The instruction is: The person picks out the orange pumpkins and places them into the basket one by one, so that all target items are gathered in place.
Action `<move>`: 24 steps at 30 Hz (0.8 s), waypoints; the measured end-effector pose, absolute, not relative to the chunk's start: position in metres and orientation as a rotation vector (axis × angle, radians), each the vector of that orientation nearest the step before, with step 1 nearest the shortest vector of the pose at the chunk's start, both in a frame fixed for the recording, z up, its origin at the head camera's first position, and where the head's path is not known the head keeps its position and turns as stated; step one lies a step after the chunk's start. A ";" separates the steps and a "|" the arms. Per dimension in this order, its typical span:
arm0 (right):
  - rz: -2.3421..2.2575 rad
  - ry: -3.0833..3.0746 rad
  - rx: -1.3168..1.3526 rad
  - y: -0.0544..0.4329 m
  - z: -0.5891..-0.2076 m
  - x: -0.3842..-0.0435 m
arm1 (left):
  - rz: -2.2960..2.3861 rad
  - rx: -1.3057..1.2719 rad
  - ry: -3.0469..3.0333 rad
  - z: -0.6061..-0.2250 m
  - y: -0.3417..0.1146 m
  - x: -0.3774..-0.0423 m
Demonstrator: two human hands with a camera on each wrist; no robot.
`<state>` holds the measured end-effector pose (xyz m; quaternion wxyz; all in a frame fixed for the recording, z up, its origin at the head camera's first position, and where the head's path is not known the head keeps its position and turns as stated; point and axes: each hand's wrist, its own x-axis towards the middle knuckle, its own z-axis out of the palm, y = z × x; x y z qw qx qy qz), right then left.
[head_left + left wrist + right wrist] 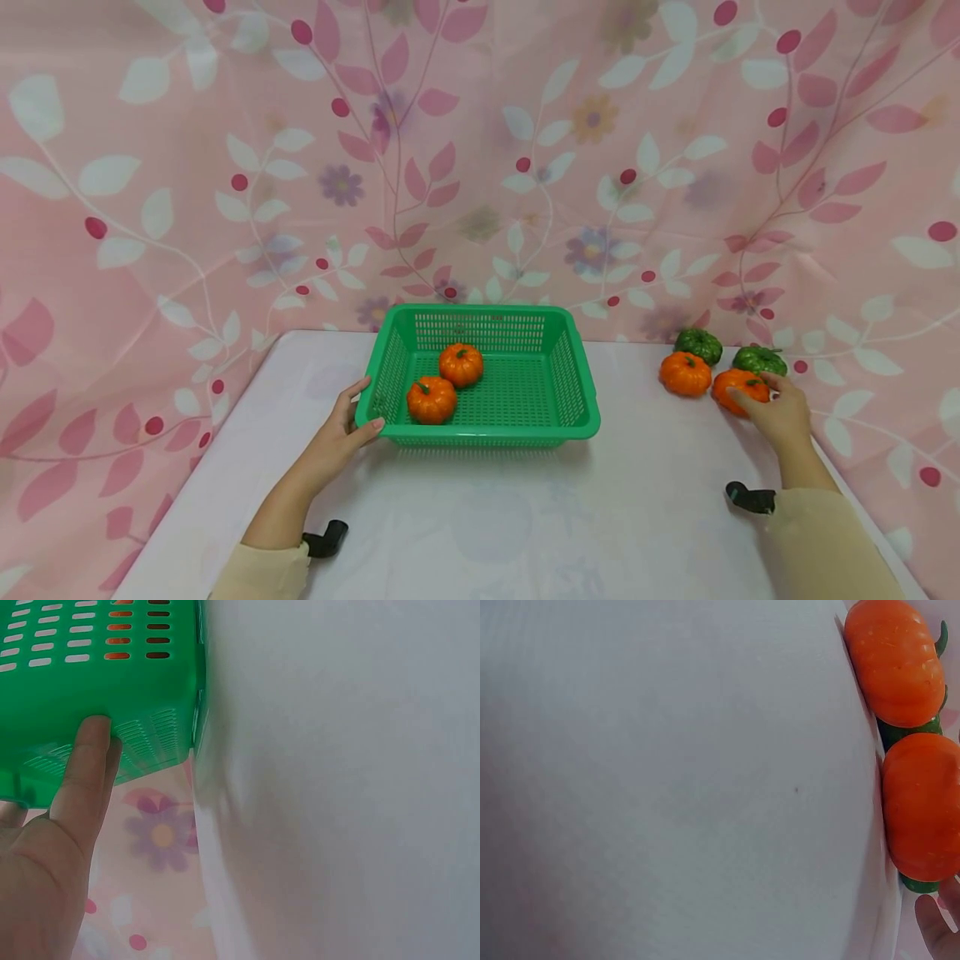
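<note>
1. Left hand [337, 437] grasps the basket [480, 432] at its near left corner; two pumpkins [432, 401] lie inside.
2. Right hand [783, 412] curves about a third pumpkin [735, 383] on the table [525, 517]; whether the grip has closed, I cannot tell.
3. Picking it up seems the step in hand, calling for a firm hold clear of the orange neighbour [686, 374] and green pumpkins [698, 344] behind.

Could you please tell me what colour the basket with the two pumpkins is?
The basket is green all over; the head view shows it best.

Left grip [339, 429] clasping, right grip [780, 411] palm-down
</note>
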<state>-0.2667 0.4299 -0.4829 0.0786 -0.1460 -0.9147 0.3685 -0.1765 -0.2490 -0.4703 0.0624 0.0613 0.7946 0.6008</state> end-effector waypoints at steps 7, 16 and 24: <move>1.121 -2.744 -0.411 0.431 -0.483 -0.272 | 1.817 0.181 2.404 -0.470 -0.249 -0.177; 1.118 -2.786 -0.439 0.435 -0.486 -0.277 | 1.808 0.181 2.398 -0.471 -0.250 -0.176; 1.100 -2.816 -0.447 0.436 -0.486 -0.278 | 1.796 0.182 2.421 -0.471 -0.250 -0.176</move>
